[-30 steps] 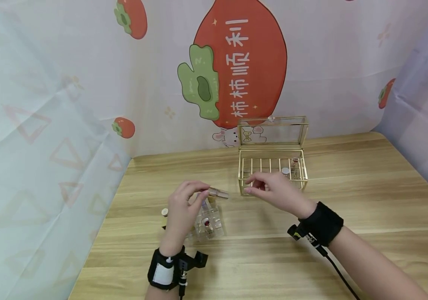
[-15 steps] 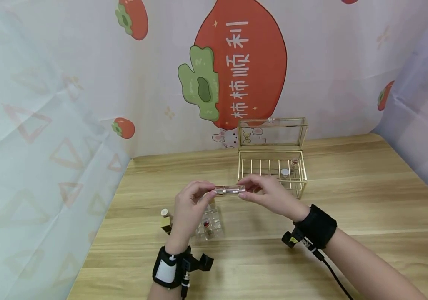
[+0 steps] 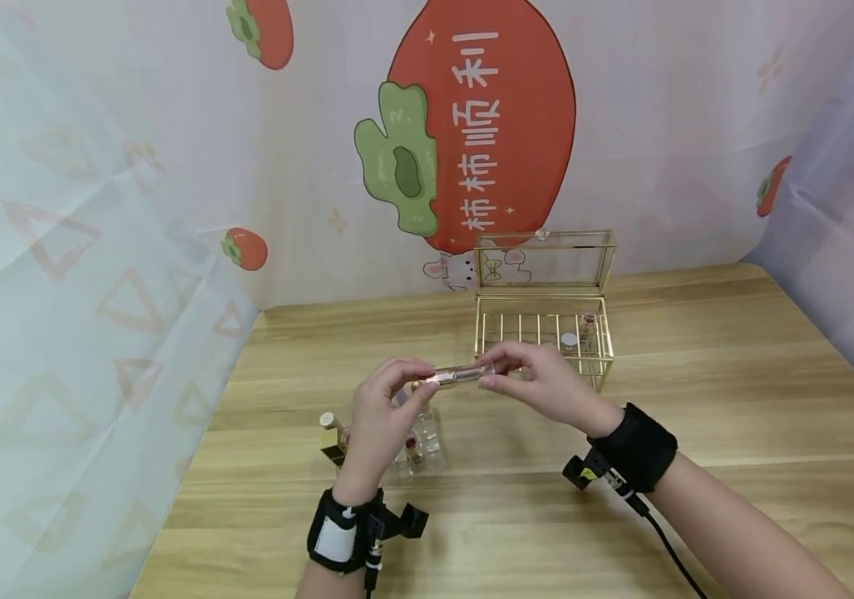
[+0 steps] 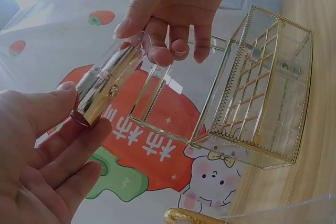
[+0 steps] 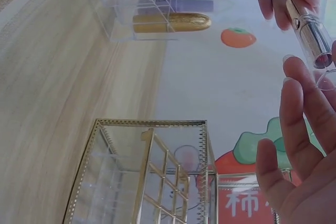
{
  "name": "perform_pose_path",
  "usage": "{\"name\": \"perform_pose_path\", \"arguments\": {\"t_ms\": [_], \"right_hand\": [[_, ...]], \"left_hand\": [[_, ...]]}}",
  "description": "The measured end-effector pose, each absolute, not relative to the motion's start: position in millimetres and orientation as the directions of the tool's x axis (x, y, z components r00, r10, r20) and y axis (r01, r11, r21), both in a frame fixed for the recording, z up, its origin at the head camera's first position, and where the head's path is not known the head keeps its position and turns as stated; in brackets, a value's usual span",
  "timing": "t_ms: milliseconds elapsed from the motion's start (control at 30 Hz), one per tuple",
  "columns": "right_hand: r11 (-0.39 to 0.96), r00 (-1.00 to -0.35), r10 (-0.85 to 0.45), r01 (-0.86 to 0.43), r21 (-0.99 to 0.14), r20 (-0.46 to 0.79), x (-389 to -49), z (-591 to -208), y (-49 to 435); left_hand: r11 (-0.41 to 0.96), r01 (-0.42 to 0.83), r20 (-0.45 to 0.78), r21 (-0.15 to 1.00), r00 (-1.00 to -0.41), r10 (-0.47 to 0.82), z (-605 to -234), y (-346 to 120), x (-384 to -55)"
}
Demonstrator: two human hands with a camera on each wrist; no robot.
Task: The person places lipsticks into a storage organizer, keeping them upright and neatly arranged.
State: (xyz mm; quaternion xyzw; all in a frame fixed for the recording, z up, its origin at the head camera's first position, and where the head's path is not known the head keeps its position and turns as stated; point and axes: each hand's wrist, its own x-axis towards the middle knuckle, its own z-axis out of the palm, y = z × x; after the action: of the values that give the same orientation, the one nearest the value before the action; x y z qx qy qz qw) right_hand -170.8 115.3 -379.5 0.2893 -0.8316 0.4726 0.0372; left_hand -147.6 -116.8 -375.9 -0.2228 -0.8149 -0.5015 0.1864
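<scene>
Between my two hands is a lipstick point(image 3: 455, 376) with a shiny gold case and a clear cap point(image 4: 140, 43). My left hand point(image 3: 382, 420) pinches the gold end between thumb and fingers. At the other end, my right hand point(image 3: 546, 387) pinches the clear cap between thumb and index finger. In the right wrist view a dark red tip shows at the end of the silvery-gold case point(image 5: 310, 32). Whether the cap is partly off I cannot tell. The lipstick is held above the table, slightly tilted, left of the open gold-framed glass box point(image 3: 478, 333).
The box has a gold divider grid point(image 4: 262, 66); a couple of tubes stand on its right side. A clear acrylic organizer point(image 3: 436, 453) sits beneath my left hand, with a gold tube point(image 5: 173, 22) and a purple tube point(image 5: 194, 5). Another gold tube point(image 3: 333, 445) stands left of it.
My right hand has moved left and taken hold of the lipstick's clear end, which my left hand held alone before. The lipstick now tilts up slightly toward the right.
</scene>
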Motion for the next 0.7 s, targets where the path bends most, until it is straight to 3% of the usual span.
{"name": "perform_pose_path", "arguments": {"t_ms": [300, 567, 700], "right_hand": [[0.339, -0.815, -0.431, -0.544, -0.767, 0.388, -172, -373, 116], [0.355, -0.797, -0.410, -0.588, -0.727, 0.444, -175, -368, 121], [0.372, -0.800, -0.398, -0.588, -0.719, 0.449, -173, -361, 123]], "left_hand": [[0.492, 0.580, 0.559, 0.649, -0.802, 0.208, -382, -119, -153], [0.531, 0.707, 0.630, 0.467, -0.687, 0.362, -379, -118, -151], [0.557, 0.699, 0.615, 0.450, -0.694, 0.374, -380, -120, -150]]}}
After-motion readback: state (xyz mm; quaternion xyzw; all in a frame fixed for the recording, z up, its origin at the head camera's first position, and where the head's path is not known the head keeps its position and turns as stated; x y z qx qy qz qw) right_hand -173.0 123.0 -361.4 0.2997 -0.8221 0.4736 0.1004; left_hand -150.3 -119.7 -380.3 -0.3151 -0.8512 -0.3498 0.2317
